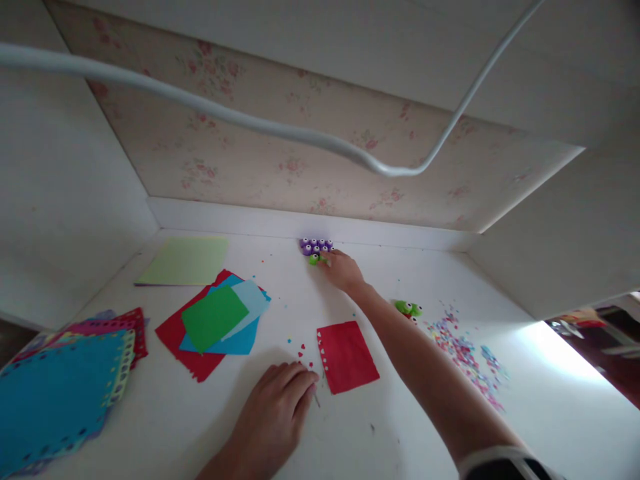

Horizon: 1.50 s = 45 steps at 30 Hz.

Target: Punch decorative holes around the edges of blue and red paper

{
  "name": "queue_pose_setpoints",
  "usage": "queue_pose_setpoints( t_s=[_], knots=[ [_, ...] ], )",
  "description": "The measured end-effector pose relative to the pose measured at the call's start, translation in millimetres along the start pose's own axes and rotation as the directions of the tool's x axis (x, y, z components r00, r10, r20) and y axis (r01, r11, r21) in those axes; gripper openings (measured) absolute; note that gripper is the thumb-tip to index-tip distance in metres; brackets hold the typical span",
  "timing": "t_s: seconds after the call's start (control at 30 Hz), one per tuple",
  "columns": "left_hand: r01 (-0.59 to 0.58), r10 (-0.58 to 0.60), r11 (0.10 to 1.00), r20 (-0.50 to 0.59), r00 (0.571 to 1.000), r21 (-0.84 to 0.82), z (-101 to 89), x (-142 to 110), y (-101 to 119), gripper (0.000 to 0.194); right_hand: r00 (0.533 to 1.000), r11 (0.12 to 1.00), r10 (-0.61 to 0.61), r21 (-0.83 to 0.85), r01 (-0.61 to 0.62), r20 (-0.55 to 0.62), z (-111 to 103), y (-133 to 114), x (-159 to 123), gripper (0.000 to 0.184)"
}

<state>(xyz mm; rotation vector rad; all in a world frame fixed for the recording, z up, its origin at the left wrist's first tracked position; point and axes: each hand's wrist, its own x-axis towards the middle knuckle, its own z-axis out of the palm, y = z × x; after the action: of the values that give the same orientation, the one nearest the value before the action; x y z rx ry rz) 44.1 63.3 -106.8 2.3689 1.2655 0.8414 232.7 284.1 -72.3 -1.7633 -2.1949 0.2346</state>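
My right hand (343, 270) reaches to the back of the white table, its fingers closed on a small green craft punch (314, 259) with eye-like dots. Right behind it, several purple craft punches (308, 250) stand in tight rows. Near the front, my left hand (275, 407) rests on the tabletop with its fingers curled together; whatever may be under the fingertips is hidden. Tiny red paper hearts (301, 355) lie just beyond those fingers. To their right is a red sheet of paper (349, 358) with heart-shaped holes along its left edge.
Coloured sheets (215, 319) overlap left of centre, and punched sheets (60, 393) are piled at far left. A pale green stack (185, 260) lies behind. More green punches (409, 308) and scattered confetti (465, 353) sit on the right. A white cable (300, 137) crosses above.
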Motion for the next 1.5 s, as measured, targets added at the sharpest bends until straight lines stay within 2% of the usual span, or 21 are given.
queue_pose_setpoints(
  t_s=[0.17,0.27,0.33,0.43,0.5,0.57,0.67,0.73,0.77,0.87,0.93,1.03,1.1,1.2,1.37,1.5],
  knots=[
    [0.027,-0.027,0.999,-0.008,1.000,-0.037,-0.1,-1.0,-0.2,0.022,0.999,0.999,0.031,0.005,-0.031,-0.016,4.3,-4.0,3.0,0.020],
    [0.073,-0.076,0.995,-0.037,0.996,-0.074,-0.1,-0.1,-1.3,0.022,0.999,0.998,0.016,0.068,-0.014,-0.039,-0.5,-3.4,-10.9,0.023],
    [0.114,-0.121,0.988,-0.064,0.991,-0.100,-1.9,1.7,-2.3,0.022,0.999,0.992,-0.014,0.128,0.019,-0.039,-6.8,-6.3,-29.6,0.028],
    [0.162,-0.175,0.980,-0.111,0.978,-0.117,-5.8,4.4,-3.7,0.021,0.990,0.956,-0.141,0.262,0.131,0.018,-18.1,-16.4,-71.1,0.026],
    [0.174,-0.188,0.979,-0.140,0.972,-0.109,-6.7,4.5,-4.7,0.021,0.944,0.868,-0.322,0.421,0.263,0.074,-24.0,-24.8,-101.7,0.024],
    [0.178,-0.189,0.981,-0.146,0.971,-0.080,-4.6,2.7,-6.2,0.027,0.889,0.822,-0.439,0.457,0.339,0.130,-26.7,-32.4,-127.7,0.027],
    [0.172,-0.170,0.985,-0.116,0.978,0.002,1.9,-1.8,-9.4,0.040,0.850,0.817,-0.492,0.437,0.376,0.188,-26.0,-37.7,-152.1,0.037],
    [0.160,-0.153,0.985,-0.099,0.983,0.058,6.1,-3.8,-11.5,0.045,0.861,0.826,-0.478,0.423,0.373,0.173,-25.5,-33.8,-161.0,0.044],
    [0.156,-0.148,0.985,-0.093,0.985,0.079,7.8,-4.0,-12.2,0.046,0.883,0.841,-0.447,0.404,0.360,0.144,-25.5,-29.1,-164.7,0.046],
    [0.154,-0.144,0.980,-0.087,0.986,0.124,11.1,-1.5,-12.5,0.044,0.966,0.936,-0.258,0.255,0.244,0.023,-23.8,-4.7,-176.8,0.047],
    [0.158,-0.146,0.977,-0.090,0.985,0.144,12.8,1.8,-11.5,0.042,0.989,0.982,-0.142,0.122,0.145,-0.037,-18.9,15.1,-186.5,0.050],
    [0.156,-0.144,0.975,-0.082,0.986,0.160,14.2,6.0,-10.0,0.034,0.993,0.994,-0.108,0.025,0.109,-0.036,-7.8,37.5,-199.8,0.055],
    [0.143,-0.134,0.979,-0.066,0.989,0.148,13.9,6.9,-9.9,0.029,0.992,0.992,-0.119,0.045,0.121,-0.038,-1.7,43.7,-205.5,0.048],
    [0.127,-0.120,0.987,-0.074,0.990,0.095,12.0,5.4,-11.2,0.027,0.991,0.985,-0.118,0.121,0.125,-0.063,2.1,44.4,-208.6,0.035],
    [0.168,-0.166,0.986,-0.092,0.982,0.012,8.9,2.7,-13.7,0.028,0.994,0.997,-0.026,0.070,0.034,-0.104,1.3,46.7,-208.7,0.052],
    [0.168,-0.166,0.986,-0.076,0.983,0.019,7.8,2.7,-13.6,0.029,0.994,0.997,-0.020,0.078,0.028,-0.108,1.1,50.5,-210.2,0.043]
  ],
)
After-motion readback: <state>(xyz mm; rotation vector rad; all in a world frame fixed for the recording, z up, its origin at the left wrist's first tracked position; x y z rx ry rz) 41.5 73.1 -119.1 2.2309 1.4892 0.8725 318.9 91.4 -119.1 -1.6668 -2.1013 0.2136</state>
